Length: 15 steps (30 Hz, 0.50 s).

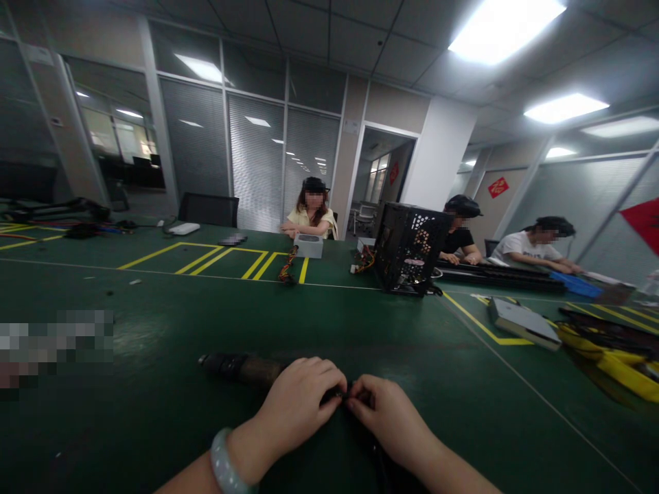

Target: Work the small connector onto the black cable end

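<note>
Low over the green table, my left hand [303, 394] is closed with thumb and fingers pinched together. A light bracelet [225, 461] circles its wrist. My right hand [388, 412] faces it, fingertips pinched and nearly meeting the left ones. Something small and dark shows between the two hands, too hidden to name. A dark, cable-like strip [379, 466] runs down below my right hand. Behind my left hand lies an electric screwdriver [234, 367], black with a brownish body, its tip pointing left and its other end covered by the hand.
Beyond my hands stand a black computer case [412, 250] and a grey power supply [309, 245] with coloured wires. A grey box [524, 322] and a yellow-black bag [612, 357] lie at right. Several people [311, 216] sit across the green table [169, 322].
</note>
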### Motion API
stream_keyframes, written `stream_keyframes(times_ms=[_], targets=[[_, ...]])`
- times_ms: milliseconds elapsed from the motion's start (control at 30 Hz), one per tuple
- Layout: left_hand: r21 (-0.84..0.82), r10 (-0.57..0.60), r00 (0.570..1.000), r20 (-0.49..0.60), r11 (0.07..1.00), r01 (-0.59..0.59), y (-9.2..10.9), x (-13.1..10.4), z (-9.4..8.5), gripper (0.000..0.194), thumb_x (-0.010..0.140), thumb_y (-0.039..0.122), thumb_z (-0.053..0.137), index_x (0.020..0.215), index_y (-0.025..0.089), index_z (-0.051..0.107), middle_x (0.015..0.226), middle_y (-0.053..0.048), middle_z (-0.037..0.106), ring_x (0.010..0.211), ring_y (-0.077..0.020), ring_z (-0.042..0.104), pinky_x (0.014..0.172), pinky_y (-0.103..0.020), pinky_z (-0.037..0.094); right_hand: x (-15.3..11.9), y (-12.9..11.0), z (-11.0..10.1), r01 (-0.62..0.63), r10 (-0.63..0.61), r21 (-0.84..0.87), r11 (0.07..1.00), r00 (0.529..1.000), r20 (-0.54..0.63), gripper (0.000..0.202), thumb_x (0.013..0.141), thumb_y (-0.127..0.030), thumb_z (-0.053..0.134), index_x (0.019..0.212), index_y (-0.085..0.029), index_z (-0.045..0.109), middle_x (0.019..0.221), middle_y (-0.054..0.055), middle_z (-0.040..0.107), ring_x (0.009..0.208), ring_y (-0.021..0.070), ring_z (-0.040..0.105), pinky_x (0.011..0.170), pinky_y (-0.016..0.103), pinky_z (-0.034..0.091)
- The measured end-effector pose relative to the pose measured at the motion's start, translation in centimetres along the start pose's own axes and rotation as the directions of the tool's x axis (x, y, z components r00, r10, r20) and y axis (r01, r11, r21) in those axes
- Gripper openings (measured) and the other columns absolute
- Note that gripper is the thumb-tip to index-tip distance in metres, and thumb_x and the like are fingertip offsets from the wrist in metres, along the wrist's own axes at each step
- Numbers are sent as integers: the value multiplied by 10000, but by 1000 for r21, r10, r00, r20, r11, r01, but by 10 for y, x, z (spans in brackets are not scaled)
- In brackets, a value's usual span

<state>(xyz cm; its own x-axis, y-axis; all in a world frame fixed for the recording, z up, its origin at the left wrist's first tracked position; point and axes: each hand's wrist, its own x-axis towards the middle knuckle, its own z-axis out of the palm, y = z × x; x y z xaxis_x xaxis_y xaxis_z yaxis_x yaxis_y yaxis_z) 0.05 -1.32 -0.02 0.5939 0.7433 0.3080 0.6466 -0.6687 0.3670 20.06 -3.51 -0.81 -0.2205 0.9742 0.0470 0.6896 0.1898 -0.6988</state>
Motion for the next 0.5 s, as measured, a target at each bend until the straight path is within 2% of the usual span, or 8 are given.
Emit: stream_keyframes(times_ms=[500], targets=[[9, 11, 1000, -7, 1000, -11, 0, 0, 0, 125, 843, 188, 620, 930, 277, 625, 959, 47, 638, 902, -175, 560, 785, -318, 353, 1, 1, 1, 16, -16, -21, 1000, 1000, -10, 75, 819, -221, 610, 819, -220, 686, 802, -6, 719, 751, 148, 643, 652, 211, 398]])
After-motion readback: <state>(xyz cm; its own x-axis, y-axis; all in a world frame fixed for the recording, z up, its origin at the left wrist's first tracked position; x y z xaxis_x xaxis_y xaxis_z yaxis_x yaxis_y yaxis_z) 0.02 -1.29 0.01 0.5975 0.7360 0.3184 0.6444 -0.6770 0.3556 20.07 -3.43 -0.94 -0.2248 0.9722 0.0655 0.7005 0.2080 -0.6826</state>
